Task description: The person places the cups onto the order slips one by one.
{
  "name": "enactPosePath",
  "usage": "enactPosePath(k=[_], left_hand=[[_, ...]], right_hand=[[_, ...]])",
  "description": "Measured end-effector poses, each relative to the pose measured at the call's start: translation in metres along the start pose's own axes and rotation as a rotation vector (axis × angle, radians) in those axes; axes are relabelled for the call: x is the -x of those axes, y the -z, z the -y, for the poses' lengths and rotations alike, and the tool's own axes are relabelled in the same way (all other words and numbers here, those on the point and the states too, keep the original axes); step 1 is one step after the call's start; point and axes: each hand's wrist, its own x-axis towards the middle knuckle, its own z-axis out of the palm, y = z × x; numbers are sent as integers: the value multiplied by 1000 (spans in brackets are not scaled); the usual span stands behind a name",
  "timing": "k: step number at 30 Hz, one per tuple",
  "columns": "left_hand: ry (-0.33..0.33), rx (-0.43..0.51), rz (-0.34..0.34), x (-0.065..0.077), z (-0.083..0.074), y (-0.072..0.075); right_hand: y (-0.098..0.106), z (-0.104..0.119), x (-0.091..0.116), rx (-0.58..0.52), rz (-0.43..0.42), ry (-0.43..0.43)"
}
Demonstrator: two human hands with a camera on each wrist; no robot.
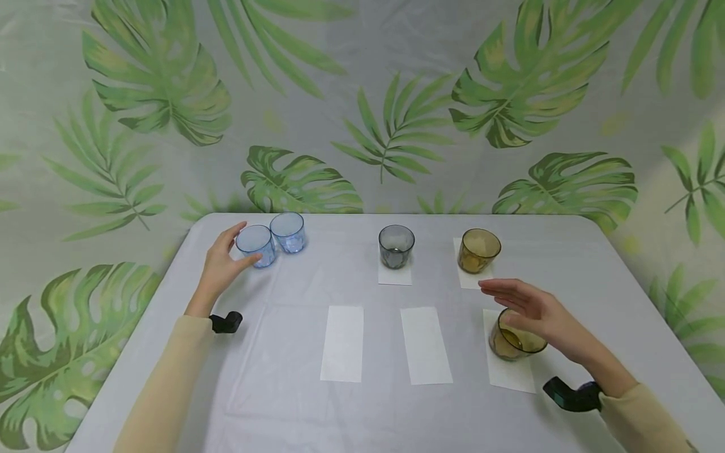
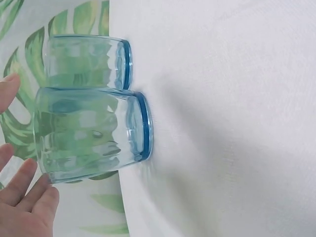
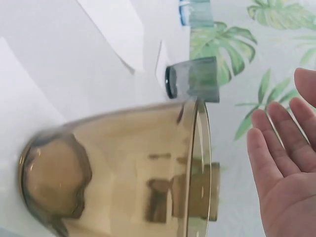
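At the table's far left, my left hand (image 1: 223,267) reaches round a clear blue glass (image 1: 255,247), thumb and fingers spread on either side. In the left wrist view its fingertips (image 2: 47,192) are right at the rim, while the thumb stands off from the glass. A second blue glass (image 1: 289,234) stands upright close beside the first. My right hand (image 1: 546,318) hovers by the rim of the nearer amber glass (image 1: 510,345), fingers extended and holding nothing. That glass stands upright on a white paper strip (image 1: 512,379); the right wrist view shows the palm (image 3: 291,197) apart from it.
Farther back, a grey glass (image 1: 396,246) and another amber glass (image 1: 479,251) stand on white paper pieces. Two bare paper strips, one left (image 1: 342,343) and one right (image 1: 427,346), lie mid-table. A leaf-patterned cloth (image 1: 396,126) hangs behind the white-covered table (image 1: 283,377).
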Motion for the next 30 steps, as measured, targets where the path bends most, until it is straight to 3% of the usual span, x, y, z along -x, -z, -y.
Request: enactPosePath(k=[11, 18, 25, 30], left_hand=[[86, 14, 44, -6, 10, -3], [111, 33, 52, -9, 14, -6], [120, 34, 37, -11, 15, -8], [122, 41, 30, -10, 16, -9]], right_hand=[[-20, 4, -12, -54, 61, 30], [-32, 3, -20, -76, 88, 116], [-44, 3, -26, -89, 84, 49], [-53, -1, -30, -107, 87, 56]])
